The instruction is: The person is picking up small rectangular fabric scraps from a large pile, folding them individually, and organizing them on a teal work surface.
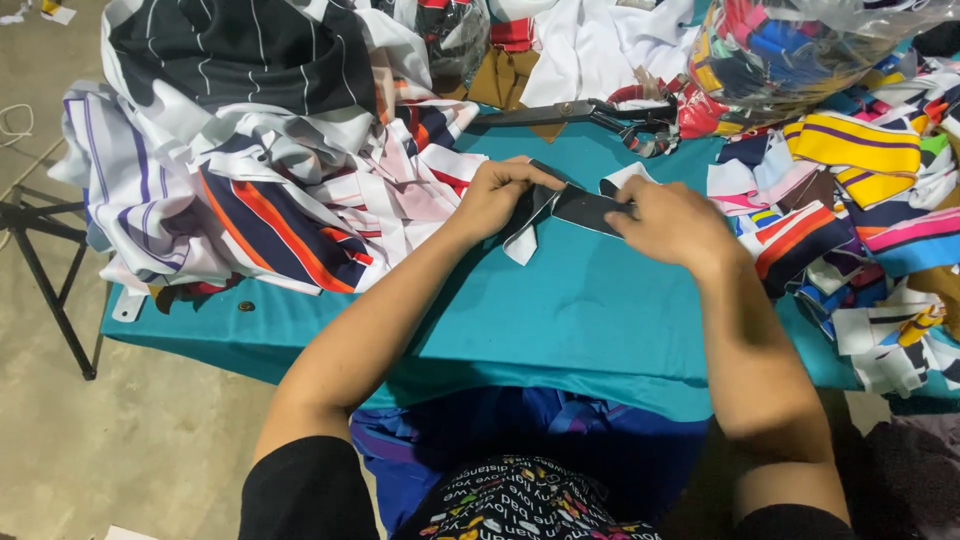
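Note:
On the teal-covered table (pixel 560 310) lies a small black and white fabric piece (pixel 570 208), held flat between both hands. My left hand (pixel 500 195) pinches its left end, fingers curled over the folded edge. My right hand (pixel 670 222) presses down on its right end, knuckles up. A white corner of the piece hangs below my left hand.
A heap of striped fabric (pixel 250 150) fills the left side of the table. Large black scissors (pixel 580 112) lie at the back. Piles of coloured striped scraps (pixel 860 190) cover the right, with a clear plastic bag of scraps (pixel 800 50) behind. A black metal stand (pixel 50 270) stands on the floor at left.

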